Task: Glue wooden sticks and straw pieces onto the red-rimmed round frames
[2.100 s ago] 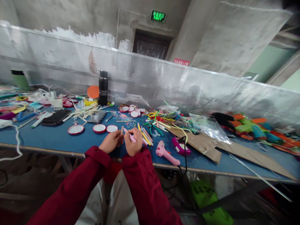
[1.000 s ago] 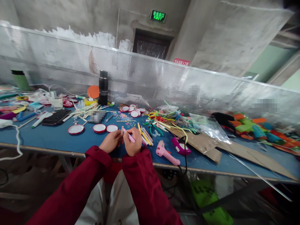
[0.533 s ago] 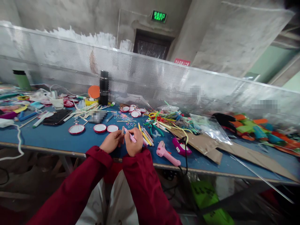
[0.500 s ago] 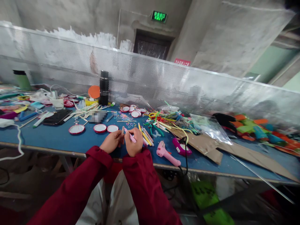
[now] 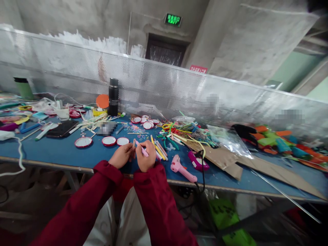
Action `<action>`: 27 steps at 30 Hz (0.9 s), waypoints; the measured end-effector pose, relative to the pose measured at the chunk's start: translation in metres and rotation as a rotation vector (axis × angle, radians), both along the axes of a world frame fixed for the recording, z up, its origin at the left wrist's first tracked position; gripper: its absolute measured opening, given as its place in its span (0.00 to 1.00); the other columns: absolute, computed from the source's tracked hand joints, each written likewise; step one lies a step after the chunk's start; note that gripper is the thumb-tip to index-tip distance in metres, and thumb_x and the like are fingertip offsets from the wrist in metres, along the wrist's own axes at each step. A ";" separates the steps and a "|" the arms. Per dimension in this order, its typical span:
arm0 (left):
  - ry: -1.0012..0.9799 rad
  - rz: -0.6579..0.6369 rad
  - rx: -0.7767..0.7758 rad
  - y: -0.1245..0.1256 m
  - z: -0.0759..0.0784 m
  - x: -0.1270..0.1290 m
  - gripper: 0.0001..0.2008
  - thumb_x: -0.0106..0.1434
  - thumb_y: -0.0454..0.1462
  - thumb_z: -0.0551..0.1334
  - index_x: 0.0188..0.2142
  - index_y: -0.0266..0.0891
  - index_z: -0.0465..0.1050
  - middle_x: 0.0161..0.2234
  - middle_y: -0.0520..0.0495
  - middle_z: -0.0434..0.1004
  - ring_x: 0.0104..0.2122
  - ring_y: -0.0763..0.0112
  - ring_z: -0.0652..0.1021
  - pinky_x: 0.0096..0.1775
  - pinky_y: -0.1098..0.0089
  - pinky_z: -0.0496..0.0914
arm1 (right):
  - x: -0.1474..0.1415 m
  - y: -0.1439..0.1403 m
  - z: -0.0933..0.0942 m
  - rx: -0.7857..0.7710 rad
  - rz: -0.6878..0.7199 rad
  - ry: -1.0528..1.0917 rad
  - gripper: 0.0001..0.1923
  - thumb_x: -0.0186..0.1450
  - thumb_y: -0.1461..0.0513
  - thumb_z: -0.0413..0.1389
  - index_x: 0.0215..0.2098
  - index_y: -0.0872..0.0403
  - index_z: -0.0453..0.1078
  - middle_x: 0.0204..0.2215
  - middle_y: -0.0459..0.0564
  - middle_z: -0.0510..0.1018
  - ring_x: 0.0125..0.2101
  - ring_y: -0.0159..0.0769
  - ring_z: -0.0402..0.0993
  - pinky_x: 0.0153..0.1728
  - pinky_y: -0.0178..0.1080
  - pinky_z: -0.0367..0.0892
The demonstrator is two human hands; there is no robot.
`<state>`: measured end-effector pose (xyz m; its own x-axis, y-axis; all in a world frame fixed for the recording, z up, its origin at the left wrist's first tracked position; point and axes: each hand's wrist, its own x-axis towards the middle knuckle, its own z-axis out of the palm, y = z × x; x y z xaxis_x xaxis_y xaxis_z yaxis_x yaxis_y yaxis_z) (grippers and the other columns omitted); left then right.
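Close together at the table's front edge, both my hands work just above the blue surface. My right hand (image 5: pixel 148 158) is closed round a pink marker pen (image 5: pixel 145 152), its body slanting up and left toward the other hand. Pinched fingers on my left hand (image 5: pixel 120 156) hold something small near the pen's tip; what it is stays hidden. Behind and left of the hands lie three red-rimmed white lids, one at the left (image 5: pixel 83 142), one in the middle (image 5: pixel 109 140) and one nearest the hands (image 5: pixel 123 141). Several more marker pens (image 5: pixel 161 149) lie beside my right hand.
A pink glue gun (image 5: pixel 183 170) and a purple device (image 5: pixel 197 161) lie to the right, before flat cardboard (image 5: pixel 220 159). Farther back are a black bottle (image 5: pixel 113 97), tangled coloured cords (image 5: pixel 194 133) and green-handled pliers (image 5: pixel 172 142). A dark phone (image 5: pixel 62 129) rests left.
Both hands keep nearly the same pose, the pen still in the right one. The whole view has shifted very slightly.
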<state>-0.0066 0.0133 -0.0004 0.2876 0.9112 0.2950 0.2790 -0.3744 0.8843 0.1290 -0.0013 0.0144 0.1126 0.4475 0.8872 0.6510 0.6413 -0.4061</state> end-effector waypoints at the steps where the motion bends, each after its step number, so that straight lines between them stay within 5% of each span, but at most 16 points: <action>1: -0.003 0.000 -0.001 0.000 0.000 0.000 0.16 0.68 0.46 0.53 0.29 0.39 0.65 0.22 0.54 0.68 0.19 0.75 0.68 0.23 0.73 0.61 | 0.000 0.000 0.000 -0.004 -0.002 -0.001 0.11 0.67 0.60 0.52 0.26 0.51 0.63 0.23 0.46 0.71 0.28 0.36 0.68 0.33 0.39 0.61; 27: -0.014 0.001 -0.008 0.001 -0.002 0.000 0.17 0.68 0.48 0.53 0.30 0.39 0.67 0.22 0.52 0.69 0.19 0.74 0.69 0.23 0.73 0.62 | 0.002 0.002 -0.002 -0.011 -0.008 -0.002 0.10 0.67 0.60 0.53 0.27 0.51 0.62 0.23 0.46 0.71 0.28 0.36 0.68 0.32 0.39 0.61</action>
